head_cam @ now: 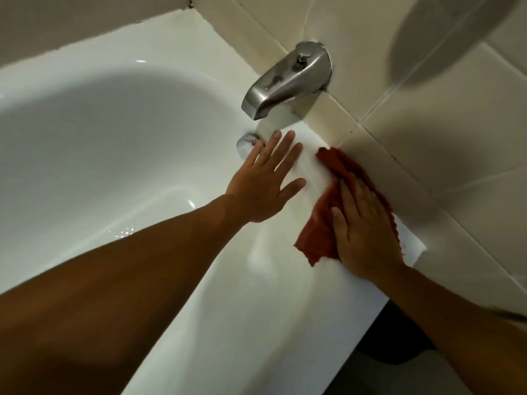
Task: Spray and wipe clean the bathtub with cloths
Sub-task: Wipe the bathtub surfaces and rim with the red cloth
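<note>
Right of centre, on the flat rim of the white bathtub (pixel 285 295), a rust-red cloth (pixel 315 232) lies crumpled where the rim meets the tiled wall (pixel 427 124). Its weave looks napped and its lower edge ragged. One corner reaches up-frame toward the wall joint, while the rest is hidden under the hand.

The right hand (pixel 365 223) lies palm-down on the cloth. Its fingers are straight and held close together, and the thumb is set a little apart on the left. The fingertips are motion-blurred.

The left hand (pixel 265 183) lies flat on the bare rim just left of the cloth, apart from it. Its fingers are straight and spread, pointing up-frame. The left forearm (pixel 114 280) crosses the lower left of the frame, over the basin.

The bathtub is glossy white with a rounded basin filling the left half of the frame. Highlights and a patch of small droplets (pixel 125 229) show on its inner slope.

A brushed-metal tub spout (pixel 285 81) with a diverter knob on top projects from the wall at upper centre, above the left fingertips. A round chrome overflow plate (pixel 246 143) sits on the tub's end wall, just beside the left index finger. The wall tiles are cream with pale grout. A large soft shadow (pixel 442 38) falls across them at upper right.
</note>
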{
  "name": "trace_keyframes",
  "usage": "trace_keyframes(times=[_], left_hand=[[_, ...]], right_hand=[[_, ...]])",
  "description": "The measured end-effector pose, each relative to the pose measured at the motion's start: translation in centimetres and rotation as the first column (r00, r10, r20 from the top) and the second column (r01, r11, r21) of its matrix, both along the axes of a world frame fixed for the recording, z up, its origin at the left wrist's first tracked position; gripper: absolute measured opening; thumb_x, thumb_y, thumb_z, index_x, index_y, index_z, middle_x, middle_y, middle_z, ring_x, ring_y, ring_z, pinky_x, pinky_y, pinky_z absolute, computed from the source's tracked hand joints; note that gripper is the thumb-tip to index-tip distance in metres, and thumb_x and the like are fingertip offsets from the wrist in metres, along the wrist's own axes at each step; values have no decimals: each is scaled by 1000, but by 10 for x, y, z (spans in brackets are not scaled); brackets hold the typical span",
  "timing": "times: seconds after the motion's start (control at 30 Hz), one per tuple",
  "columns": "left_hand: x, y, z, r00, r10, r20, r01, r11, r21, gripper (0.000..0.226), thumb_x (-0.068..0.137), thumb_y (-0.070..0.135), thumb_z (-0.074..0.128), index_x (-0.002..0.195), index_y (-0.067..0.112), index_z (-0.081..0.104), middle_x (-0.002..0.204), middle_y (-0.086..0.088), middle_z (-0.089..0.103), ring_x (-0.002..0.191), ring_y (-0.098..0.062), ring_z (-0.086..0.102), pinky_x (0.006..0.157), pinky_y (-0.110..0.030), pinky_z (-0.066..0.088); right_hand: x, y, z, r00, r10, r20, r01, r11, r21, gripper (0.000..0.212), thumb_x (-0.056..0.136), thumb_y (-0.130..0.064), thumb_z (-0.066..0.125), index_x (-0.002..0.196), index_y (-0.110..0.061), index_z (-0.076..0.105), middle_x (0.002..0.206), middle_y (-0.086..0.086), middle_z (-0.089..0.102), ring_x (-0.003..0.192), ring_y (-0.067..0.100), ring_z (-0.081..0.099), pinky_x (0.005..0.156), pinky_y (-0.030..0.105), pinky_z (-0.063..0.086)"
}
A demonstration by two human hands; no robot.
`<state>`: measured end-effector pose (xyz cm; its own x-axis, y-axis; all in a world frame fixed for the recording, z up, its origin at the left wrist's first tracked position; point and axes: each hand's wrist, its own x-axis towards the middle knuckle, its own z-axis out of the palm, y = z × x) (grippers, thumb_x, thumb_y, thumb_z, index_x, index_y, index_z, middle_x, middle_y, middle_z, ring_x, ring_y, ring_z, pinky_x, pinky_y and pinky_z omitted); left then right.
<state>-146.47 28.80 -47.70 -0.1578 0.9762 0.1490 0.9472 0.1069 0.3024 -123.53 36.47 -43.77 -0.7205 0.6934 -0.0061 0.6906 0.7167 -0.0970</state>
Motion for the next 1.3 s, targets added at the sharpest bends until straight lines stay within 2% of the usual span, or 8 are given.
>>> trace_keyframes(times=[0.1,0.37,0.67,0.8,0.9,1.0,1.17,1.3], left_hand=[[10,2,-1,997,50,59,-49,999,-5,76,103,63,14,163,14,11,170,-9,1,157,-27,-5,126,-51,10],[-2,-1,3,1000,3,8,-2,999,-45,73,104,62,12,163,19,12,170,-6,1,157,-25,-4,127,-50,7],[-47,-20,35,993,79,90,-56,971,-234,73,98,62,-2,162,30,7,170,-3,-5,156,-24,-8,127,-46,0],[-65,-27,47,986,145,78,-118,951,-285,64,106,52,10,163,25,5,170,-6,-5,157,-23,-8,126,-45,-1],[-83,-48,53,977,192,87,-158,940,-302,65,105,57,11,163,28,6,170,-4,-6,157,-21,-9,126,-43,-3],[-109,-70,55,967,253,33,-228,914,-336,67,105,59,12,163,26,5,170,-6,-8,156,-22,-11,127,-43,-3],[-157,-95,60,929,366,-62,-362,860,-360,73,103,63,16,163,22,4,170,-9,-9,156,-25,-10,127,-45,-1],[-174,-104,59,909,411,-69,-406,839,-363,75,103,64,16,163,21,5,170,-9,-8,157,-26,-9,126,-46,1]], right_hand=[[-8,4,-3,1000,29,5,-29,999,24,64,107,-46,20,159,-9,26,164,14,32,151,34,30,123,43,14],[-16,-3,-4,1000,-11,-1,11,1000,27,68,106,-48,19,160,-7,24,164,16,29,152,35,27,123,43,13],[-22,-14,0,996,-80,35,80,997,-15,89,94,-73,15,163,-18,12,170,10,15,157,33,11,124,42,-2],[-36,-16,0,995,-83,-60,81,996,-36,74,101,-55,30,160,-11,27,166,12,25,156,32,16,125,41,1],[-48,-28,-6,973,-68,-219,64,998,-25,53,105,-31,39,151,-5,43,159,15,39,152,31,25,125,45,14],[-58,-32,-6,951,-111,-290,102,994,-43,45,108,-21,40,149,-5,46,158,14,41,152,28,26,124,39,15],[-80,-31,-4,970,-58,-237,54,998,-25,45,109,-22,42,151,-5,44,159,17,38,152,35,26,123,41,15],[-105,-35,-12,986,25,-165,-13,997,74,55,107,-34,26,148,-4,47,157,21,41,149,40,31,124,47,18]])
